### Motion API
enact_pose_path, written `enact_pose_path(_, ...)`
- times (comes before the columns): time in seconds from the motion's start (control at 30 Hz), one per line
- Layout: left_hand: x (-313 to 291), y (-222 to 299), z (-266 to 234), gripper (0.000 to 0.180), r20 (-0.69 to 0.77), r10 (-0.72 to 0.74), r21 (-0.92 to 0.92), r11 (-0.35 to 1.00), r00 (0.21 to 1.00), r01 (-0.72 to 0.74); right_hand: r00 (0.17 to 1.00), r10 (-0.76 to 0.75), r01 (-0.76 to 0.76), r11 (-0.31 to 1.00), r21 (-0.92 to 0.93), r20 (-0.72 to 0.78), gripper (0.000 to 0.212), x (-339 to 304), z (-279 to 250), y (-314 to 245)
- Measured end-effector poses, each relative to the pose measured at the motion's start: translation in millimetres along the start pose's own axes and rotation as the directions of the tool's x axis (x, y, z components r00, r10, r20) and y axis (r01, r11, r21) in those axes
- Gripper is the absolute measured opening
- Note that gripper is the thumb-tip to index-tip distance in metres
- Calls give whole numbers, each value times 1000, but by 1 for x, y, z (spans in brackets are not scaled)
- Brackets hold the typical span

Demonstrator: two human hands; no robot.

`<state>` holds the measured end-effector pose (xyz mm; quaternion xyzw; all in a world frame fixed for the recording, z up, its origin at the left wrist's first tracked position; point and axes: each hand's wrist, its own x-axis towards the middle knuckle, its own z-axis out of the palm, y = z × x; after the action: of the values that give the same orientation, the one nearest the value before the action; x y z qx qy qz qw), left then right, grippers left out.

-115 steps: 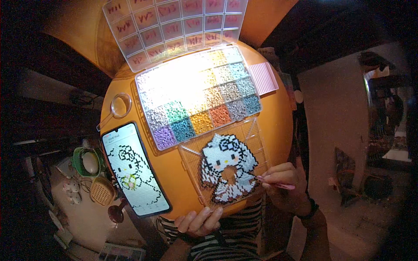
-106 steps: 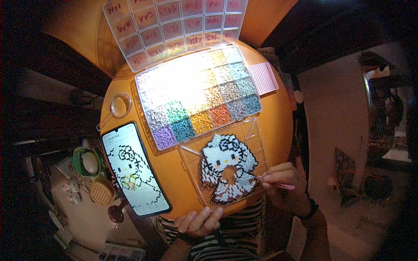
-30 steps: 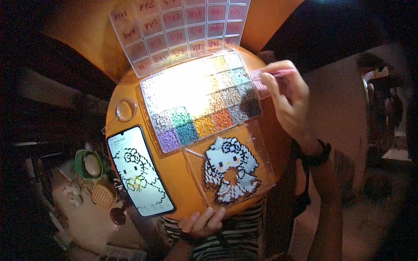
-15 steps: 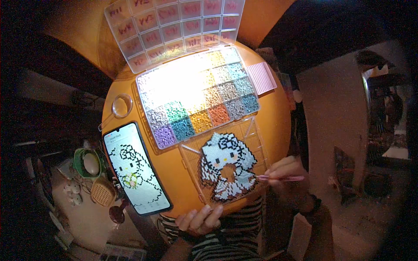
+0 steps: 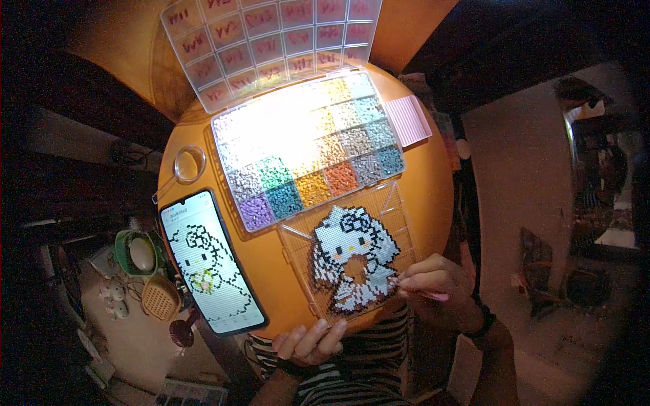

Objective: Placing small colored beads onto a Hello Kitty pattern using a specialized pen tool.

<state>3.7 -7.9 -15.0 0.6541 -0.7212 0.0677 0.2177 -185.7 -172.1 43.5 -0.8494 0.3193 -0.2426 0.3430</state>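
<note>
A clear square pegboard [image 5: 298, 252] lies near the front of the round table, carrying a bead figure [image 5: 345, 237] in white with black outlines. Orange shows through a gap in the figure's middle. My right hand [image 5: 437, 287] pinches a slim pink pen-like tool [image 5: 439, 296], its tip close to the figure's lower right edge; whether a bead is at the tip cannot be seen. With fingers laid over the table's front edge, my left hand [image 5: 311, 344] rests below the board and holds nothing. A phone [image 5: 211, 271] left of the board displays a gridded pattern of a similar figure.
Behind the board stands a compartment box [image 5: 311, 188] of coloured beads, partly washed out by glare, its clear lid [image 5: 271, 51] raised. A pink ridged piece [image 5: 408, 122] sits right of it. Left is a round clear scoop [image 5: 189, 164] with a handle. A green basket [image 5: 128, 254] is beyond the table.
My right hand has shifted slightly left and turned, so the pink tool now slants with its back end lower. My left hand stays at the table edge.
</note>
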Motion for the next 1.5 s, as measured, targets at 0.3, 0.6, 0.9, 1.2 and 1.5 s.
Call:
enact_pose_path(0.3,-7,-3,3,24,16,75,29,997,997,-75,989,-80,82,997,-6,121,27,7,-6,1)
enact_pose_path(0.6,0,-1,1,23,-14,33,-5,999,999,-33,998,-56,58,997,-55,36,26,3,-1,2)
enact_pose_path(0.9,-1,0,4,21,-27,39,13,999,999,-39,997,-70,71,997,-44,13,23,3,-12,3)
enact_pose_path(1.2,11,-3,-12,20,72,75,34,996,995,-78,944,92,3,958,286,-317,10,57,-16,26)
enact_pose_path(1.5,-1,10,-4,25,21,10,23,1000,1000,-11,931,127,-72,983,170,-341,5,134,-23,59)
